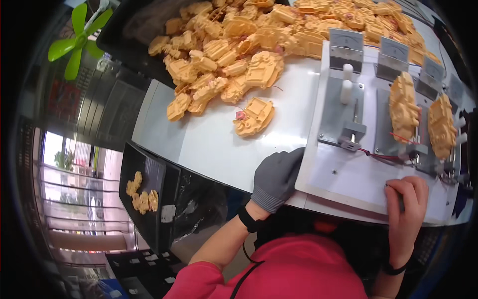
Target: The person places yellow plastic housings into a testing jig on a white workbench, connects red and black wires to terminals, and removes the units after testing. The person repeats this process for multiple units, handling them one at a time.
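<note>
My left hand (275, 178), in a grey glove, rests at the left edge of a white fixture board (343, 174) on the white table (209, 144). My bare right hand (406, 204) lies on the board's near edge, fingers curled, and seems to press a small dark thing; I cannot tell what it is. Two orange plastic toy bodies (403, 107) (441, 127) sit upright in the board's grey metal holders. The left holder (343, 107) carries only two white pegs. One loose orange toy body (255, 117) lies on the table beyond my left hand.
A big heap of orange toy bodies (239, 45) covers the far side of the table. A black tray (149, 194) at lower left holds a few orange parts. Small meters (346, 42) stand along the board's far edge. A green fan (77, 37) is at upper left.
</note>
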A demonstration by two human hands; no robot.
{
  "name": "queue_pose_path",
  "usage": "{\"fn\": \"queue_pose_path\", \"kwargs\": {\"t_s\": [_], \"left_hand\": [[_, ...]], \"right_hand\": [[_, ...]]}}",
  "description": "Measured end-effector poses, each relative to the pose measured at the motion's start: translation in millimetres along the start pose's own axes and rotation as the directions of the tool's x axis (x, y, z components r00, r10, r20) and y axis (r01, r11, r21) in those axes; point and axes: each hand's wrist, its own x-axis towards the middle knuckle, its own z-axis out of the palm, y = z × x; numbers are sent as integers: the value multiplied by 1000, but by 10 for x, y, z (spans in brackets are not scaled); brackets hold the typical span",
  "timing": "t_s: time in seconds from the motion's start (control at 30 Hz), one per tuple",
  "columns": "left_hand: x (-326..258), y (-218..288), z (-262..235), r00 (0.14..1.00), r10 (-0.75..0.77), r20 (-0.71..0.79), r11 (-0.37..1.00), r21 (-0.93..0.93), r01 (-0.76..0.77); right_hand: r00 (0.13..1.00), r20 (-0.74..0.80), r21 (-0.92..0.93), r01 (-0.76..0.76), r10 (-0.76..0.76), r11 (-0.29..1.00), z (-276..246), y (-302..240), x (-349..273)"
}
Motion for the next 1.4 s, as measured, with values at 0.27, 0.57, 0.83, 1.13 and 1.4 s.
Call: {"fn": "queue_pose_path", "kwargs": {"t_s": [0.27,0.57,0.83,1.13,1.4], "left_hand": [[11,30,-42,999,-34,10,999,3,34],[33,34,-57,1000,-30,4,1000,1,30],[21,25,-45,1000,-15,-5,1000,15,15],[-36,-64,24,1000,-18,-4,1000,-4,18],[-24,-40,20,1000,-4,-23,1000,-9,4]], "right_hand": [[997,56,-2,-60,60,998,49,38,12],[998,46,15,-35,34,999,51,82,-5],[1000,22,7,-21,21,1000,48,60,-7],[999,7,-43,47,-46,998,70,73,30],[997,-21,-37,80,-81,996,79,102,30]]}}
